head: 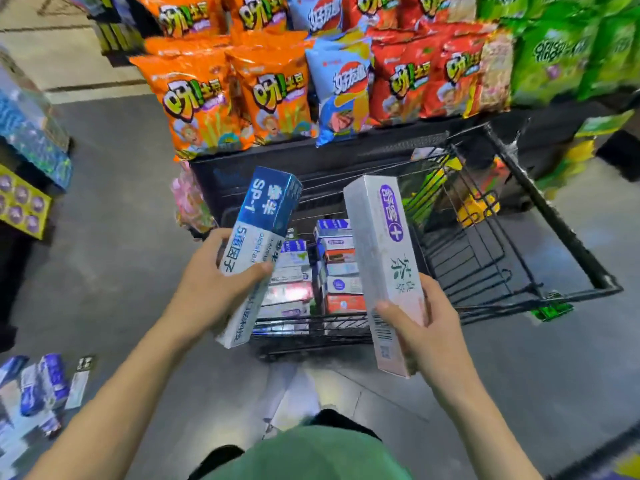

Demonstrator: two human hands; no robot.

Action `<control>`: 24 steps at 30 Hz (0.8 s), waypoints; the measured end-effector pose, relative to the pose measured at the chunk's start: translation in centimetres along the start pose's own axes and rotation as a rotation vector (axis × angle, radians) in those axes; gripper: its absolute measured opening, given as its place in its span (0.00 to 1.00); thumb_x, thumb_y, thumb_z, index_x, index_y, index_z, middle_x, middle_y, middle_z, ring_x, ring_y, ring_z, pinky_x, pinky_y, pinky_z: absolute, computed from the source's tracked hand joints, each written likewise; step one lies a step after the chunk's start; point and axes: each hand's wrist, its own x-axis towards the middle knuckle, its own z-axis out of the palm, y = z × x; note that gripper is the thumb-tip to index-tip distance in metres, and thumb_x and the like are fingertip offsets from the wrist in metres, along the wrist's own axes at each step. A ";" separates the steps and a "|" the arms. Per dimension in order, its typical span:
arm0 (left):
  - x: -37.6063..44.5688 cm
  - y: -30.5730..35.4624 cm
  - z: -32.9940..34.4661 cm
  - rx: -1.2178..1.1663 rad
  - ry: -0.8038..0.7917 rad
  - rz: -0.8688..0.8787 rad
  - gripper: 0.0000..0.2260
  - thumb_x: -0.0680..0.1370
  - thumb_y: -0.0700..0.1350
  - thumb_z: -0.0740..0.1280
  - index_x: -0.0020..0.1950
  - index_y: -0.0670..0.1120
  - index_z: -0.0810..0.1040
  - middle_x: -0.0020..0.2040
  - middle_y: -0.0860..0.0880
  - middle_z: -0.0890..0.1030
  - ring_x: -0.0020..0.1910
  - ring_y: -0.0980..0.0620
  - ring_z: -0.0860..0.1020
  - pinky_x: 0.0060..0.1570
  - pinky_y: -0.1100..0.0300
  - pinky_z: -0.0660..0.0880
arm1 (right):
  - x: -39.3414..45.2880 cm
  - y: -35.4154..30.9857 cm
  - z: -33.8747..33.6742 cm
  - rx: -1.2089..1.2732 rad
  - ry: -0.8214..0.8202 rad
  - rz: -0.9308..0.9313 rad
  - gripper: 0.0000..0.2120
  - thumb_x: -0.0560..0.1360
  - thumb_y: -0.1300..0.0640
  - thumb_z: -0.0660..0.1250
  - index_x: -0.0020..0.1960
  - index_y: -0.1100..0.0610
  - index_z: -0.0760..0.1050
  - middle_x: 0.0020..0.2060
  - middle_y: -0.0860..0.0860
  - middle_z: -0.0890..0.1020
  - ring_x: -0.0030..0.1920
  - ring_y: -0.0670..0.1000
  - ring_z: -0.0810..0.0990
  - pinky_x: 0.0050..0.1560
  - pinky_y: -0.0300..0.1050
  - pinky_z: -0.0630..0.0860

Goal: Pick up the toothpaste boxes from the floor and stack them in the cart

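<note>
My left hand [211, 285] grips a blue and white toothpaste box [261, 237], held slanted over the near left corner of the black wire cart [526, 237]. My right hand [429, 327] grips a silver box with a purple label [384, 258], upright over the cart's near edge. Inside the cart, two stacks of toothpaste boxes [332, 268] lie flat between my hands. Several more toothpaste boxes [41, 386] lie scattered on the floor at the lower left.
A display of orange, blue, red and green snack bags [277, 81] stands right behind the cart. Boxed goods [27, 161] fill a shelf at the left. Grey floor [114, 237] lies open between that shelf and the cart.
</note>
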 end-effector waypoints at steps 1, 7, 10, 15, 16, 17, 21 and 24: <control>0.8 0.0 0.6 0.037 -0.010 0.008 0.24 0.64 0.63 0.76 0.57 0.60 0.75 0.50 0.60 0.85 0.46 0.60 0.83 0.44 0.57 0.78 | 1.0 0.3 -0.7 -0.021 -0.021 0.004 0.23 0.67 0.49 0.75 0.60 0.42 0.74 0.49 0.37 0.85 0.48 0.40 0.83 0.40 0.29 0.76; 5.4 -1.7 3.8 0.316 -0.096 0.035 0.24 0.69 0.54 0.80 0.62 0.59 0.75 0.52 0.60 0.83 0.51 0.60 0.80 0.52 0.57 0.76 | 6.5 2.3 -2.3 -0.114 -0.082 0.037 0.22 0.71 0.52 0.78 0.59 0.38 0.75 0.47 0.38 0.84 0.38 0.38 0.81 0.29 0.28 0.71; 6.9 -3.7 5.1 0.353 -0.146 0.016 0.24 0.71 0.51 0.79 0.62 0.60 0.73 0.53 0.62 0.81 0.50 0.66 0.78 0.50 0.60 0.76 | 8.6 3.4 -2.4 -0.172 -0.085 0.033 0.26 0.64 0.40 0.77 0.60 0.36 0.74 0.50 0.35 0.83 0.49 0.38 0.82 0.42 0.30 0.75; 9.7 -7.3 6.5 0.508 -0.268 -0.013 0.28 0.70 0.53 0.77 0.67 0.62 0.71 0.52 0.58 0.82 0.47 0.58 0.80 0.51 0.55 0.79 | 11.5 6.1 -2.7 -0.242 -0.088 0.048 0.28 0.65 0.42 0.79 0.62 0.36 0.73 0.51 0.36 0.84 0.48 0.39 0.83 0.43 0.35 0.78; 10.3 -8.0 6.8 0.547 -0.305 -0.015 0.29 0.69 0.55 0.76 0.67 0.63 0.70 0.53 0.57 0.82 0.47 0.56 0.81 0.50 0.53 0.79 | 12.1 6.8 -2.8 -0.258 -0.086 0.053 0.28 0.66 0.44 0.80 0.63 0.36 0.73 0.51 0.36 0.84 0.50 0.40 0.83 0.48 0.39 0.79; 10.9 -8.7 7.0 0.584 -0.338 -0.018 0.30 0.68 0.57 0.74 0.67 0.64 0.69 0.53 0.57 0.82 0.48 0.55 0.81 0.49 0.52 0.79 | 12.7 7.5 -2.9 -0.273 -0.083 0.061 0.29 0.66 0.43 0.80 0.64 0.37 0.73 0.52 0.36 0.84 0.51 0.40 0.83 0.51 0.43 0.80; 13.3 -12.4 8.2 0.722 -0.486 -0.033 0.31 0.67 0.57 0.73 0.69 0.62 0.68 0.58 0.56 0.81 0.53 0.51 0.80 0.50 0.50 0.79 | 14.7 10.4 -3.0 -0.327 -0.087 0.088 0.32 0.64 0.39 0.78 0.65 0.36 0.72 0.54 0.37 0.84 0.53 0.42 0.83 0.55 0.54 0.81; 14.5 -15.3 9.3 0.792 -0.600 -0.026 0.35 0.66 0.63 0.69 0.73 0.58 0.69 0.67 0.55 0.78 0.60 0.52 0.78 0.55 0.56 0.76 | 16.1 12.5 -2.9 -0.389 -0.092 0.093 0.33 0.62 0.37 0.77 0.65 0.36 0.72 0.54 0.37 0.84 0.53 0.43 0.83 0.55 0.56 0.81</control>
